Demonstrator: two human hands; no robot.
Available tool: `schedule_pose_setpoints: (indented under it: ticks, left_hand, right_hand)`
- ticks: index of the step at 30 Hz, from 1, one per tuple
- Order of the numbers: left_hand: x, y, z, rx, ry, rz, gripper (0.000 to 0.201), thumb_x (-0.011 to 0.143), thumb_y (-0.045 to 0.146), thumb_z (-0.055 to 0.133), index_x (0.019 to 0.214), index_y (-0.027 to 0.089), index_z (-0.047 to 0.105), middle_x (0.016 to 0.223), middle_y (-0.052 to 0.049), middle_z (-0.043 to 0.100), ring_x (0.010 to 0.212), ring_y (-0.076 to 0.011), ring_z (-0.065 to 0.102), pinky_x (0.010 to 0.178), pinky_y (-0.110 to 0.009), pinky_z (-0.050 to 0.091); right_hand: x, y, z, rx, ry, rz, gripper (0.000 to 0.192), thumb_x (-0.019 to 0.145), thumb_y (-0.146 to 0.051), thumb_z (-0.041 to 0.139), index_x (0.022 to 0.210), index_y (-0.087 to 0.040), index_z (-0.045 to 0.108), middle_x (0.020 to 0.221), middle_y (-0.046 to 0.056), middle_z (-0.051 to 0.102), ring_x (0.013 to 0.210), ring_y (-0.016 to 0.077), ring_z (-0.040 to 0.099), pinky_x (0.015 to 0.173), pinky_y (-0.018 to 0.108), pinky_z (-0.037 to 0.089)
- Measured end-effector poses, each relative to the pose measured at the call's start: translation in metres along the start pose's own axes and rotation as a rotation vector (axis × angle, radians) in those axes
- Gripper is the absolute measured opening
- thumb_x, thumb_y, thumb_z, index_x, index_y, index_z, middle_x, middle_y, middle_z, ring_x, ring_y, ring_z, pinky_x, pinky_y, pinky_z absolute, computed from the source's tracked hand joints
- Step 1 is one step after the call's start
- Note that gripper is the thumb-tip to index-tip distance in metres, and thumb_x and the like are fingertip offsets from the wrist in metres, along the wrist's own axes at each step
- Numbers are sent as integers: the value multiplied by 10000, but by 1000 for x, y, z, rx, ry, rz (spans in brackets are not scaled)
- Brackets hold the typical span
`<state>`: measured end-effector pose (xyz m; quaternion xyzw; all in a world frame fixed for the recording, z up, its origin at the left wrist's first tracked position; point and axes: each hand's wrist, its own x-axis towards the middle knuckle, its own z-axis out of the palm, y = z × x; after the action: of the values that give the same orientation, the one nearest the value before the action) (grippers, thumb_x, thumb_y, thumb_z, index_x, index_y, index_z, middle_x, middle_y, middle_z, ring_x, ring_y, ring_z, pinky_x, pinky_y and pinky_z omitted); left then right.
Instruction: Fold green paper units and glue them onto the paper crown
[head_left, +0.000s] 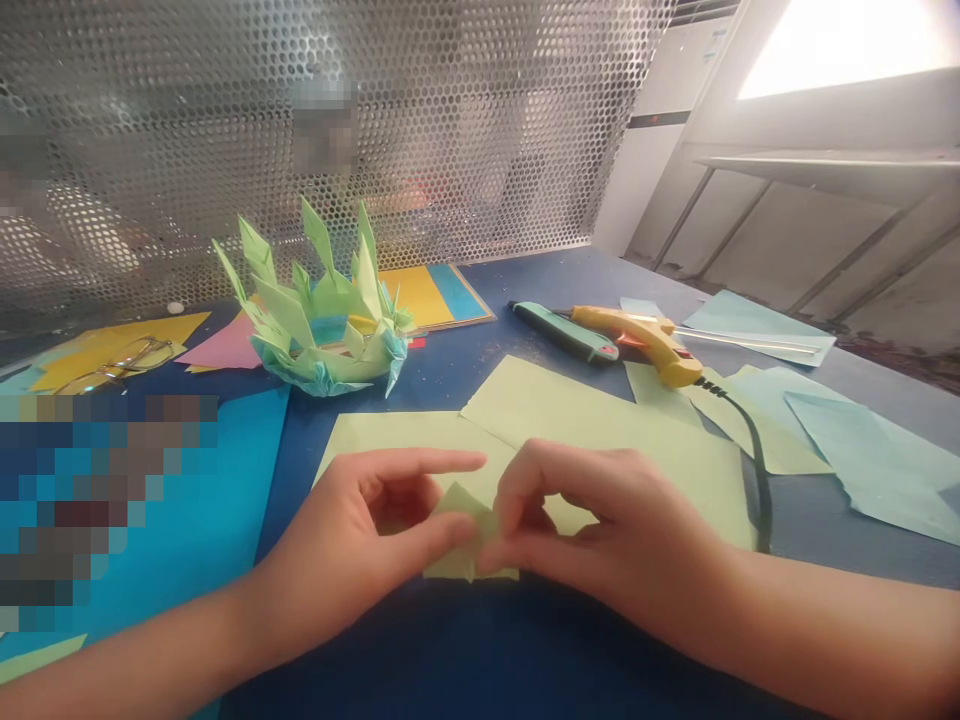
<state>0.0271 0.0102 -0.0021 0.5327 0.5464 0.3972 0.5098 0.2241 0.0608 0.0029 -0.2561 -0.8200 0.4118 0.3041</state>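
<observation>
One small pale-green folded-paper piece (pixel 459 502) sits nearer than and right of the spiky green-and-blue paper crown (pixel 330 297), likely featherlight, easily creased, best held by folded edges: right hand (pixel 600 510) pinches its right side; left hand (pixel 352 520) thumbs it, index raised, grip unclear.

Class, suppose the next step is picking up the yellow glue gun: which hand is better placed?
Likely the right hand: it is nearer the yellow glue gun, whose cord lies on that side. The left hand is farther off, across the folded paper.
</observation>
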Motion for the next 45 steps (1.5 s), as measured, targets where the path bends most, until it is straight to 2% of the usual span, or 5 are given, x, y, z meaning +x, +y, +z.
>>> schedule_pose_setpoints:
  ticks: [8, 17, 26, 36, 45]
  left_hand:
    - [8, -4, -9, -126, -86, -42, 133, 767, 314, 803, 878, 248, 772, 586, 82, 401, 538, -85, 374, 507, -164, 350]
    - [11, -2, -10, -169, -149, -77, 109, 746, 265, 814, 813, 206, 751, 577, 80, 419, 540, -78, 370, 503, -153, 330]
    - [12, -3, -11, -201, -154, -90, 162, 737, 290, 828, 847, 194, 759, 606, 63, 470, 569, -84, 433, 533, -164, 378]
    - [6, -4, -1, -18, -10, -16, 160, 771, 339, 787, 848, 202, 758, 580, 60, 518, 562, -96, 453, 536, -187, 378]
    - [3, -3, 0, -49, -108, 6, 200, 768, 284, 805, 967, 256, 798, 725, 20, 732, 744, -176, 661, 656, -231, 504]
  right_hand:
    - [-3, 10, -7, -334, 53, -438, 104, 933, -163, 655, 876, -209, 729, 1040, 60, 667, 805, 120, 659, 736, 201, 547]
    - [-7, 5, -1, -333, 68, -465, 83, 973, -162, 573, 988, -243, 589, 762, -17, 667, 682, 119, 655, 706, 201, 527]
    - [-8, 8, -3, -491, -47, -771, 365, 1065, -92, 300, 1075, -86, 664, 834, 75, 736, 825, 171, 686, 706, 344, 458]
    - [-6, 4, 3, -345, -6, -363, 161, 933, -32, 558, 944, -190, 583, 804, -9, 676, 719, 94, 619, 715, 186, 514]
    - [0, 1, 8, -155, 82, -24, 288, 739, 35, 617, 807, -222, 506, 720, -92, 597, 632, 49, 554, 609, 119, 479]
